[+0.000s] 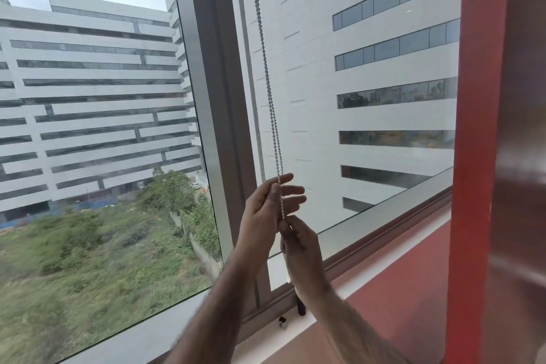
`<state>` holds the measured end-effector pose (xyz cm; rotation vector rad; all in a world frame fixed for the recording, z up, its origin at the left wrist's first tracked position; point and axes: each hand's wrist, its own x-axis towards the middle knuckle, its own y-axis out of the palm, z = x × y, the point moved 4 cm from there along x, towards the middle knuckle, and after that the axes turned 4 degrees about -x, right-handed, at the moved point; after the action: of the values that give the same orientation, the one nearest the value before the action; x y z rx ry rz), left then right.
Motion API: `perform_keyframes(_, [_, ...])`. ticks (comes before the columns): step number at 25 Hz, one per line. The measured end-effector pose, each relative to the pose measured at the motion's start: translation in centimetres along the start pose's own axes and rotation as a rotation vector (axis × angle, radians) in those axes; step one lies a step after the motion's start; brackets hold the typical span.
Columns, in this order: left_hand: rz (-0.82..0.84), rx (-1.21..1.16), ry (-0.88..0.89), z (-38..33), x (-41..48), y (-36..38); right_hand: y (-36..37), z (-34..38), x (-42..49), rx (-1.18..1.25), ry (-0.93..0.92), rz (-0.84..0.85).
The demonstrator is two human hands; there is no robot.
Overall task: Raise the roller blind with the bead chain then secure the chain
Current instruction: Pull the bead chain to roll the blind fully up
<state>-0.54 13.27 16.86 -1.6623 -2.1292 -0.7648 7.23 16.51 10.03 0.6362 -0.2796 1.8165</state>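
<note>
A white bead chain (267, 77) hangs in two strands from the top of the frame down in front of the right window pane. My left hand (267, 207) pinches the chain between thumb and forefinger, its other fingers spread. Just below it my right hand (300, 245) is closed around the lower part of the chain. The chain's bottom end is hidden behind my right hand. The roller blind itself is not in view; both panes show bare glass.
A grey window mullion (215, 97) stands just left of the chain. A red pillar (475, 156) rises at the right. On the sill (266, 334) below my hands are a small metal fitting (282, 323) and a dark object (300, 307).
</note>
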Motion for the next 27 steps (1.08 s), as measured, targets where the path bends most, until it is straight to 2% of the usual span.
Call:
perform_keyframes(3, [-0.028, -0.047, 0.028, -1.4, 1.4, 1.9, 0.1, 0.3, -0.2, -0.009, -0.028, 0.01])
perform_keyframes(8, [-0.2, 0.014, 0.163, -0.9, 1.1, 2.1, 0.2, -0.3, -0.4, 0.046, -0.014, 0.027])
perform_keyframes(14, [-0.186, 0.025, 0.062, 2.4, -1.8, 0.3, -0.3, -4.1, -3.6, 0.017, 0.066, 0.139])
perform_keyframes(17, [-0.198, 0.057, 0.07, 3.1, -2.2, -1.4, -0.9, -4.1, -3.3, 0.035, 0.145, 0.198])
perform_keyframes(22, [-0.219, 0.129, 0.123, 2.7, -1.9, -3.0, -1.9, 2.6, 2.4, -0.042, 0.04, -0.032])
perform_keyframes(24, [-0.226, 0.16, 0.126, 3.2, -2.1, -3.2, -0.4, 5.9, 4.9, 0.013, 0.007, 0.033])
perform_keyframes(27, [-0.224, 0.21, 0.108, 4.5, -2.8, -3.2, 2.2, 9.1, 6.9, 0.219, 0.138, 0.283])
